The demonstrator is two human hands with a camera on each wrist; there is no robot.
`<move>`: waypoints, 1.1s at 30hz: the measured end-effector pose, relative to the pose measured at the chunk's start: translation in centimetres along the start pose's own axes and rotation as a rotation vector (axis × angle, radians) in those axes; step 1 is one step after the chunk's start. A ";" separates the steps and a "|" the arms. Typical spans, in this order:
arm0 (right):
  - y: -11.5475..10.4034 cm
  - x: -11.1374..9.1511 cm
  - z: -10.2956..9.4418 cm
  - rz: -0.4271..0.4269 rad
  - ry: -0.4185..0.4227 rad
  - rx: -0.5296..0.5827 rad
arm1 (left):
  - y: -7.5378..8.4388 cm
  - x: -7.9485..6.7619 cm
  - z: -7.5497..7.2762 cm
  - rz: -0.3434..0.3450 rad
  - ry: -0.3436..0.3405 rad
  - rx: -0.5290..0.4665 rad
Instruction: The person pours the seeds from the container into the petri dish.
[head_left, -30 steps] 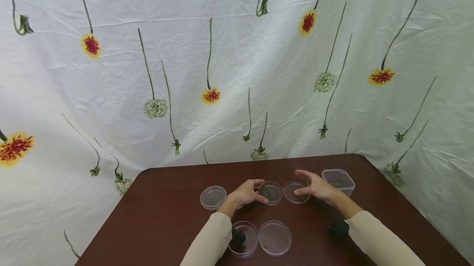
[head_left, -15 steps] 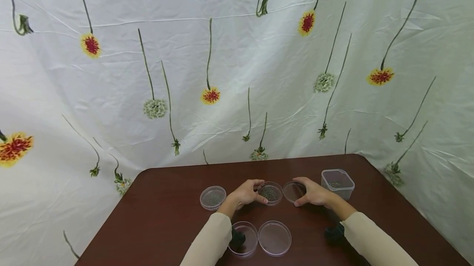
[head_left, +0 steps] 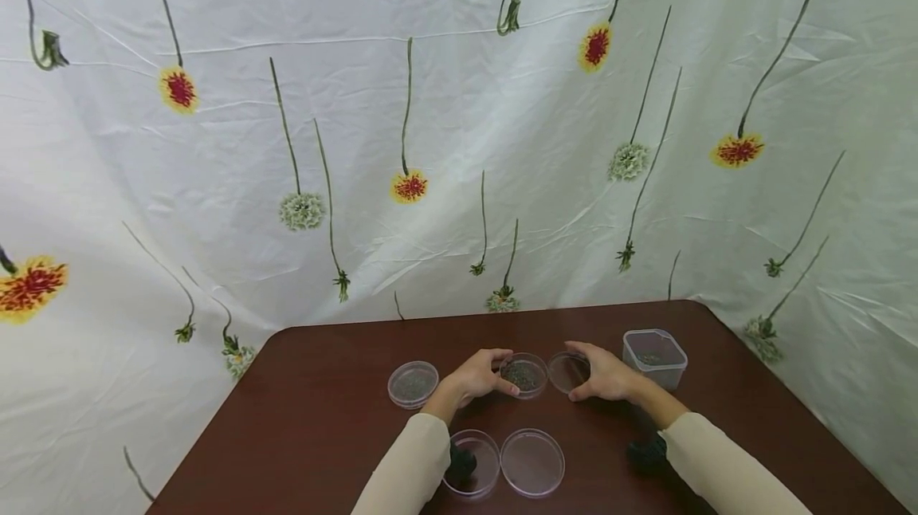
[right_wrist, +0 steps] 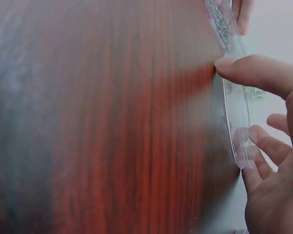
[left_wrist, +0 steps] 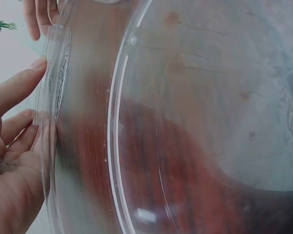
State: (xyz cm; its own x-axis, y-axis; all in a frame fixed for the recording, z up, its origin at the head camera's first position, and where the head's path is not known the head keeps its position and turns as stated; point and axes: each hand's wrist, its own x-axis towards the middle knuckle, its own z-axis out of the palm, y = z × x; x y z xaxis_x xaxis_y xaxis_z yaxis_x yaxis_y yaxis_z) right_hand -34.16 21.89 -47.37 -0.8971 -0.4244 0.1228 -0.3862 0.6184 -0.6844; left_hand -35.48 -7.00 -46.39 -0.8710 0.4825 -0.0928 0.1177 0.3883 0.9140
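Observation:
At the back middle of the table, my left hand (head_left: 475,374) grips a round clear petri dish with small dark grains (head_left: 523,376) by its left side, thumb in front and fingers behind. Right beside it is a second petri dish (head_left: 565,373) with no grains showing. My right hand (head_left: 608,372) holds that one from the right. In the right wrist view the thumb is at the near edge of the second dish (right_wrist: 237,117), and the other fingers curl round its far side. The left wrist view shows the grain dish (left_wrist: 53,83) edge-on between thumb and fingers.
Two clear dishes stand nearer me, the right one (head_left: 532,463) in full view and the left one (head_left: 489,451) partly behind my sleeve and dark wrist camera. Another dish (head_left: 413,383) with greyish contents lies left. A square plastic tub (head_left: 667,371) stands at the right.
My right hand has come down and closed its thumb and fingers round the second petri dish. The left hand stays on the grain dish.

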 end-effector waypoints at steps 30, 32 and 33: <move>-2.9 1.8 -0.5 -0.126 0.036 -0.113 | -0.2 0.2 0.0 0.003 0.007 0.020; -3.1 2.0 -0.3 -0.129 0.046 -0.071 | -0.2 0.2 0.0 0.001 0.009 0.021; -3.1 2.1 -0.2 -0.138 0.054 -0.059 | -0.2 0.2 0.1 0.000 0.011 0.022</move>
State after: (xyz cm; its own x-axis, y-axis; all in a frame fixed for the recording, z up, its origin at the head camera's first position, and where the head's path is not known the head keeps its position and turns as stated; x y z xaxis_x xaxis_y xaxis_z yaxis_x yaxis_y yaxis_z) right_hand -34.88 19.25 -44.89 -0.8445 -0.4724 0.2524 -0.5168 0.5951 -0.6154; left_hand -35.59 -6.93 -46.58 -0.8761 0.4740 -0.0883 0.1281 0.4053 0.9052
